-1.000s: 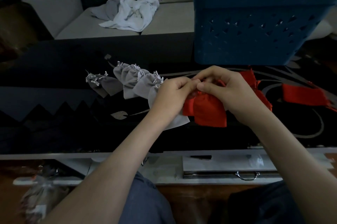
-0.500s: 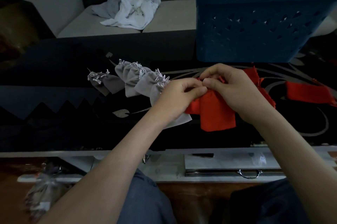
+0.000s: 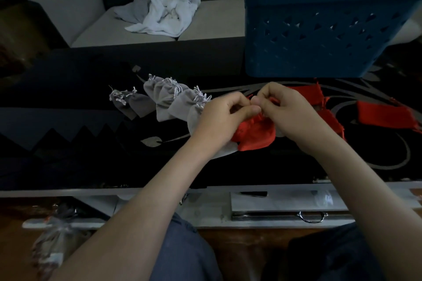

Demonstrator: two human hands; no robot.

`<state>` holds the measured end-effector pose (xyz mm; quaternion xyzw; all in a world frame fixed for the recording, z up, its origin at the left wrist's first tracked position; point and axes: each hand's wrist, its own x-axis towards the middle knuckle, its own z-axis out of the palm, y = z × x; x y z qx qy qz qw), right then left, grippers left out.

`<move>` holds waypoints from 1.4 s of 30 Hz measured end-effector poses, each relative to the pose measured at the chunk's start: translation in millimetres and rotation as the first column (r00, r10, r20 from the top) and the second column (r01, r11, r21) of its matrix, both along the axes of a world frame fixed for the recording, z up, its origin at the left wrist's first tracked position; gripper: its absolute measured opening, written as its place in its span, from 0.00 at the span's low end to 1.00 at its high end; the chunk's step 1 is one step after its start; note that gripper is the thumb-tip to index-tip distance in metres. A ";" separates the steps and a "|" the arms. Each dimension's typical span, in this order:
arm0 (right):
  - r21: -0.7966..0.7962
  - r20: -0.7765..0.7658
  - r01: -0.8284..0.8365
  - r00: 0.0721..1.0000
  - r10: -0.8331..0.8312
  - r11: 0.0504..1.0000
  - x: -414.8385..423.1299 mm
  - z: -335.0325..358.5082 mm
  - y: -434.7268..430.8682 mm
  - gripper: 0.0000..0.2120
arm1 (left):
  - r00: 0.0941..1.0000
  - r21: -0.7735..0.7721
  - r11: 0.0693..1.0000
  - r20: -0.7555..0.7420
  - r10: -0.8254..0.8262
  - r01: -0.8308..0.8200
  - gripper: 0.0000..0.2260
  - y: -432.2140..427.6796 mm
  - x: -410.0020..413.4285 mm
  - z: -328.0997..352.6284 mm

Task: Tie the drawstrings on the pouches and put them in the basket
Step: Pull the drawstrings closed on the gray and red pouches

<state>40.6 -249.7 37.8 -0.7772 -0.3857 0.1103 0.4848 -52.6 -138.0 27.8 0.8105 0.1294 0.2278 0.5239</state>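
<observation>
Left hand (image 3: 222,118) and right hand (image 3: 288,112) meet above the dark table (image 3: 68,143), fingertips pinching the gathered neck of a red pouch (image 3: 253,135). Grey pouches (image 3: 169,101) lie left; the blue basket (image 3: 319,29) stands behind.

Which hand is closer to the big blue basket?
The right hand. It is just in front of the blue basket, below its near wall. The left hand is further left, beside the grey pouches. Both hands pinch the top of the red pouch.

red pouch (image 3: 255,135), grey pouches (image 3: 169,102), blue basket (image 3: 319,29) with triangle cut-outs, black table (image 3: 68,88) with silver swirls
</observation>
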 end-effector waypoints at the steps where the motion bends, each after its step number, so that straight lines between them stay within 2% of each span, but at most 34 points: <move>1: 0.026 -0.012 -0.003 1.000 0.004 1.000 -0.7 -0.3 0.5 0.08 | 1.000 0.005 1.000 0.001 0.000 0.000 0.08 -0.4 -0.4 0.5; 7: 0.159 -0.151 -0.012 0.988 0.036 0.987 -7.3 -0.1 2.6 0.08 | 0.997 -0.036 0.998 -0.056 -0.051 0.049 0.12 -4.1 1.7 -3.3; 12: 0.184 -0.123 -0.037 0.991 0.060 0.982 -12.1 3.3 0.4 0.07 | 0.995 -0.110 0.990 -0.042 -0.093 0.088 0.02 -4.9 -0.6 -3.5; 15: 0.182 -0.097 -0.060 0.992 0.078 0.982 -10.1 4.5 -0.5 0.08 | 0.997 -0.078 0.995 -0.015 -0.070 0.069 0.03 -3.0 -0.1 -4.8; 18: 0.239 -0.071 -0.071 0.993 0.090 0.969 -7.3 8.4 -2.8 0.05 | 1.000 -0.080 0.997 0.025 -0.013 0.015 0.10 2.4 -0.2 -2.5; 20: 0.194 -0.006 -0.068 0.997 0.071 0.979 -2.7 9.2 -6.1 0.08 | 0.999 -0.142 0.990 0.052 0.007 0.001 0.08 5.5 -1.7 -0.6; 23: -0.044 0.122 -0.061 0.990 0.066 0.997 4.2 4.9 -9.1 0.09 | 0.991 -0.329 0.944 0.117 0.060 -0.018 0.08 7.2 -1.9 0.6; 25: -0.163 0.177 -0.067 0.980 0.096 0.984 4.5 2.0 -7.5 0.03 | 0.985 -0.422 0.906 0.163 0.052 0.021 0.10 5.7 -1.7 2.7; 26: -0.184 0.193 -0.070 0.975 0.105 0.981 3.7 1.1 -6.3 0.04 | 0.983 -0.460 0.886 0.179 0.031 0.056 0.10 4.9 -2.0 4.1; 27: -0.189 0.207 -0.068 0.972 0.107 0.980 3.6 0.6 -5.4 0.08 | 0.982 -0.489 0.868 0.188 0.003 0.090 0.10 4.4 -2.2 5.4; 30: -0.179 0.180 -0.076 0.978 0.108 0.981 5.2 3.4 -4.6 0.13 | 0.981 -0.524 0.837 0.180 -0.073 0.158 0.10 6.6 -4.2 6.9; 33: -0.201 0.074 -0.159 0.982 0.176 0.967 10.7 5.5 -10.5 0.05 | 0.981 -0.578 0.798 0.178 -0.081 0.171 0.10 8.0 -6.5 9.0; 35: -0.192 -0.038 -0.257 0.966 0.254 0.947 14.3 7.2 -15.4 0.06 | 0.984 -0.582 0.797 0.153 -0.092 0.165 0.10 8.0 -8.8 10.8; 38: -0.180 -0.108 -0.338 0.940 0.323 0.924 17.6 11.7 -22.4 0.11 | 0.986 -0.475 0.864 0.082 -0.142 0.164 0.08 8.7 -9.8 8.5; 42: -0.260 -0.074 -0.241 0.970 0.230 0.935 20.8 9.3 -24.0 0.13 | 0.992 -0.409 0.907 -0.023 -0.122 0.102 0.06 6.6 -7.4 4.9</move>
